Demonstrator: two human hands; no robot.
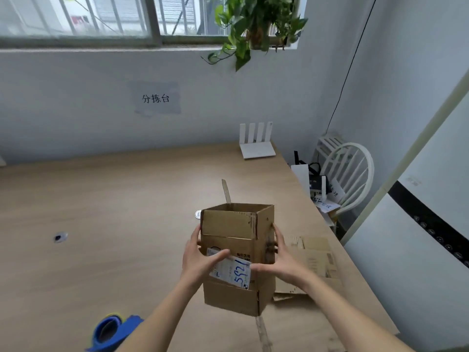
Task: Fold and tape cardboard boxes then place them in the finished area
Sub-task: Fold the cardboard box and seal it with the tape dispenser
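A box (237, 252) is held upright above the table (101, 224) — top open, one strip of tape sticking up from the far edge. The left hand (196, 260) is clasped round its left side, thumb laid across a white label (231, 271) marked "5921" in blue; the right hand (280, 260) is pressed to the right side, fingers together. Flat cardboard (312, 262) lies just beside. On the wall, a sign (155, 98) reads "分拣台". A blue tape dispenser (111, 331) is seen at the near edge.

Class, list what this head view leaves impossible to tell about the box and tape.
- Box bottom: faces away, so taped or not is unknown.
- Box inside: hidden by its near wall.
- Label: partly covered by the left hand, print blurred.
- Tape dispenser: cut off by the bottom edge and left forearm.
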